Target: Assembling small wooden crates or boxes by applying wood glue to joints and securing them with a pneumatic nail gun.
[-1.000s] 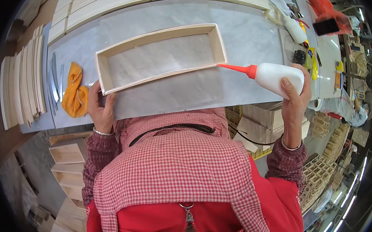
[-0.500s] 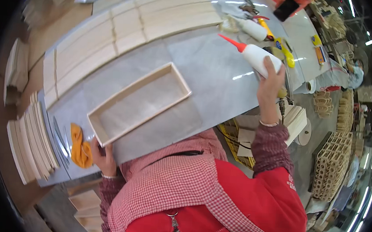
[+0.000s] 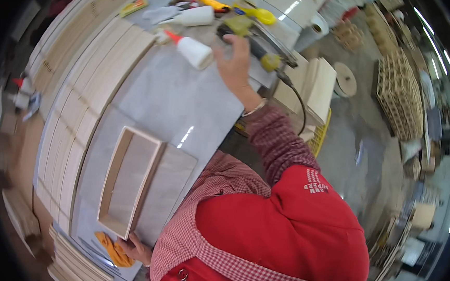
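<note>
A shallow rectangular wooden frame (image 3: 146, 184) lies on the grey tabletop. At its near end, my left hand (image 3: 136, 250) grips a corner between thumb and fingers. An orange cloth (image 3: 114, 250) lies beside that hand. Across the table, my right hand (image 3: 234, 65) is stretched out with fingers apart and holds nothing. Just left of it lies a white glue bottle (image 3: 193, 52) with a red nozzle, apart from the palm. A black and yellow-green corded power tool (image 3: 257, 50) lies close by its fingertips; whether they touch it I cannot tell.
Long pale boards (image 3: 88, 115) lie along the table's left side. Another white bottle (image 3: 196, 16), a yellow tape dispenser (image 3: 262, 15) and tools crowd the far end. Stacked panels (image 3: 317, 89) stand right of the table. More wooden strips (image 3: 78, 261) lie at the lower left.
My right hand has put the glue bottle down on the table and let go. The view has swung to the right; my left hand is still at the frame's corner.
</note>
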The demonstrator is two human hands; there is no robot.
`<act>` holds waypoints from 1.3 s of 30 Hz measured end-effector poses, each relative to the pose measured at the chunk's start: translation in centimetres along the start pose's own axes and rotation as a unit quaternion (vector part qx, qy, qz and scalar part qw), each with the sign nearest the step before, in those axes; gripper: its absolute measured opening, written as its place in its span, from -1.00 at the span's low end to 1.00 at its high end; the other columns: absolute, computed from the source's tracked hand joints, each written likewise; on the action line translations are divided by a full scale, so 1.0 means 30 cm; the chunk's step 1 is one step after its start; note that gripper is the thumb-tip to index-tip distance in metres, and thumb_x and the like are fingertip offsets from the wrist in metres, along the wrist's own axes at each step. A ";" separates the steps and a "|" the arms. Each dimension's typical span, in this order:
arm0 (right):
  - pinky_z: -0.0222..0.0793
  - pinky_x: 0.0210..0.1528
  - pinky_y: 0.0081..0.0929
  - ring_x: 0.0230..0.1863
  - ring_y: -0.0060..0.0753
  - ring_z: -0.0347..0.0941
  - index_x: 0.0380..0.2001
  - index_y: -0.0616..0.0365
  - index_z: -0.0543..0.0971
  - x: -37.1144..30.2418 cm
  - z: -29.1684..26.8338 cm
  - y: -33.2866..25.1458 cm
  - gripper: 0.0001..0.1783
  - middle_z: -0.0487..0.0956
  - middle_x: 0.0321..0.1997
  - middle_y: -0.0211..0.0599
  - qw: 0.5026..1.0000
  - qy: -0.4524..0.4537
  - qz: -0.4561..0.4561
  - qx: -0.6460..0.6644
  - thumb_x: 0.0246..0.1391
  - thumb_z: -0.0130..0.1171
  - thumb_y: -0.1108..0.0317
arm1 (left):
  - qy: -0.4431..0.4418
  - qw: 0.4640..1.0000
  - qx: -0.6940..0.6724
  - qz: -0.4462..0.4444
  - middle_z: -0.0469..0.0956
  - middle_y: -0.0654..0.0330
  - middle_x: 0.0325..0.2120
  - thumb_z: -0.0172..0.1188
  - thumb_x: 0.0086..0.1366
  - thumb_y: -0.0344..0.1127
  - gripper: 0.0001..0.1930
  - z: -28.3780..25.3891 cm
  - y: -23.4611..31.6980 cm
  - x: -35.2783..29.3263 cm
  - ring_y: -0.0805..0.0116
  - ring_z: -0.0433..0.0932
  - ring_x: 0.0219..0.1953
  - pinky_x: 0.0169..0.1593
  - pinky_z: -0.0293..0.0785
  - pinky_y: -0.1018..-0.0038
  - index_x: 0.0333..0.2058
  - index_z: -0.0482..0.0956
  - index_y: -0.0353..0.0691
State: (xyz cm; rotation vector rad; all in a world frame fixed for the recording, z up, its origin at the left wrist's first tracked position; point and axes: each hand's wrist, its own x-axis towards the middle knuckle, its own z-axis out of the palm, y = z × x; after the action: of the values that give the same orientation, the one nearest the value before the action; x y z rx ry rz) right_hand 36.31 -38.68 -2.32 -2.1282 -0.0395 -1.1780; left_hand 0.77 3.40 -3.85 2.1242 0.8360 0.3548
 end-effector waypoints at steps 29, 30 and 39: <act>0.38 -0.01 -0.16 -0.03 0.14 0.44 0.19 0.22 0.25 0.196 -0.641 0.064 -0.27 0.44 0.08 0.02 0.797 -0.210 0.475 0.307 0.04 0.07 0.00 | 0.010 0.907 0.207 0.366 0.28 -0.03 0.14 0.17 0.15 -0.48 -0.46 -0.108 0.439 0.067 0.02 0.31 0.15 0.17 0.25 0.28 0.14 0.30 -0.30; 0.39 -0.03 -0.13 -0.01 0.14 0.43 0.20 0.22 0.23 0.181 -0.546 -0.038 -0.27 0.43 0.07 0.01 0.693 -0.275 0.501 0.440 0.06 0.08 0.01 | -0.003 0.899 0.187 0.395 0.28 -0.03 0.14 0.21 0.11 -0.48 -0.44 -0.070 0.492 0.080 0.02 0.31 0.15 0.18 0.24 0.28 0.13 0.31 -0.29; 0.46 -0.01 -0.24 -0.02 -0.04 0.47 0.19 0.15 0.26 -0.097 -0.230 -0.563 -0.48 0.40 0.14 -0.05 0.421 -0.626 0.434 0.493 0.18 -0.03 0.24 | -0.211 0.720 0.258 0.608 0.07 0.09 0.29 0.19 0.00 0.05 -0.26 0.140 0.838 0.097 -0.03 0.08 0.30 0.37 -0.05 0.07 0.20 0.26 0.04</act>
State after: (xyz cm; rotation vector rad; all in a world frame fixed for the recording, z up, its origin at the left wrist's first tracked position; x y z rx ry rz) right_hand 23.79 -29.04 7.24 -1.0214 -0.2006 1.0539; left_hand 16.19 -8.54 12.81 2.8521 -0.9756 0.2539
